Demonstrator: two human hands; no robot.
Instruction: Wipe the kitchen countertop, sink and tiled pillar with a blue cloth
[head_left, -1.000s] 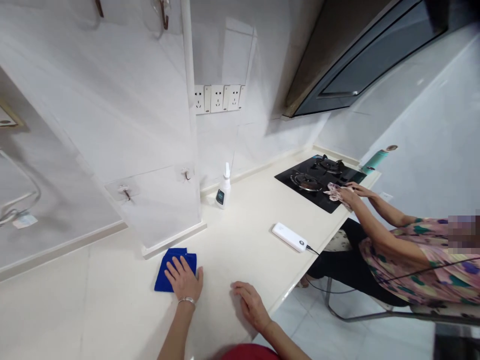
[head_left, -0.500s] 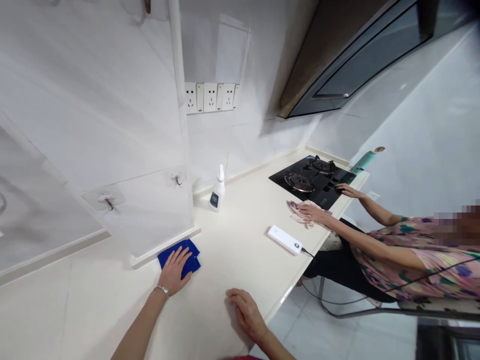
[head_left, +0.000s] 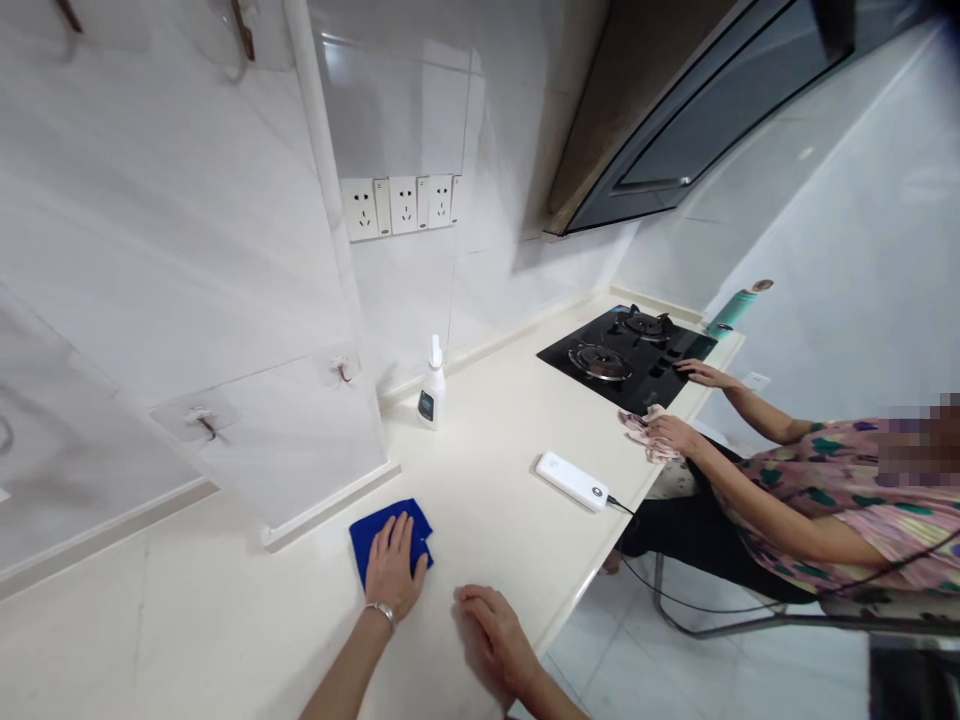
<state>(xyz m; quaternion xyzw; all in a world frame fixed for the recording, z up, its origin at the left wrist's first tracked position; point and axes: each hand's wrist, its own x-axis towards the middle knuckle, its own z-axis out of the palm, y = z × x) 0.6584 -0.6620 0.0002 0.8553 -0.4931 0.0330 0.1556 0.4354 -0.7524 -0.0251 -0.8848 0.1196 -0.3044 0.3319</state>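
A blue cloth (head_left: pixel 379 535) lies folded on the cream countertop (head_left: pixel 517 400), with my left hand (head_left: pixel 396 572) flat on top of it. The fingers of that hand are stretched out and press the cloth down; a bracelet circles the wrist. Part of the cloth is hidden under the palm. To the right, near the counter's front edge, my right hand (head_left: pixel 501 635) rests on its side on the surface. Its fingers are loosely curled together, with nothing visible in them.
A white spray bottle (head_left: pixel 432 388) stands against the back wall. A white power bank (head_left: pixel 572 481) with a black cable lies near the front edge. On the right, a seated person (head_left: pixel 795 500) holds a patterned cloth (head_left: pixel 646 434) beside the black gas hob (head_left: pixel 626 358).
My left hand and the blue cloth under it have slid right, away from the wall corner. My right hand stays nearly in place. The other person's cloth has moved toward the counter edge.
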